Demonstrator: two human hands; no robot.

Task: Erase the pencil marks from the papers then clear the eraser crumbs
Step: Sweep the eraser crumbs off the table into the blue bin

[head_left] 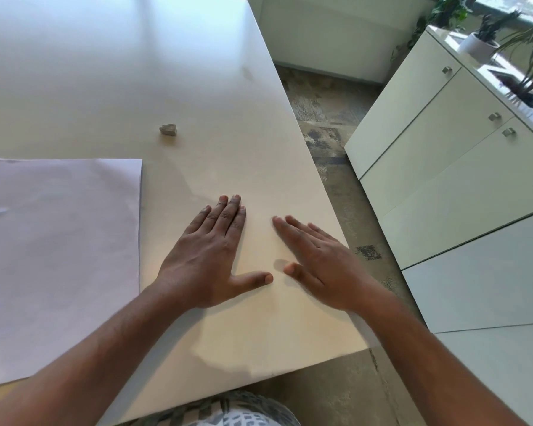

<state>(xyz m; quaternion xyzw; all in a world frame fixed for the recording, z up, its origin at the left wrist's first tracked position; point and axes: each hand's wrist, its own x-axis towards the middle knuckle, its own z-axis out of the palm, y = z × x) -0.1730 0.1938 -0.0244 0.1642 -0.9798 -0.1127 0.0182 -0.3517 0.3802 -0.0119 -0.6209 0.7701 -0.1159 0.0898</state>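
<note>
A white sheet of paper (59,256) lies flat at the left of the pale table (166,72). A small grey eraser (168,130) sits on the table beyond the paper's far right corner. My left hand (211,256) lies flat on the bare tabletop just right of the paper, fingers straight and together. My right hand (317,262) is beside it near the table's right edge, fingers straight, palm down on or just above the surface. Neither hand holds anything. No crumbs can be made out.
The table's right edge (308,142) runs diagonally, with patterned floor (326,118) beyond it. White cabinets (443,164) with metal handles stand at the right, with potted plants (486,35) on top. A patterned garment shows at the bottom.
</note>
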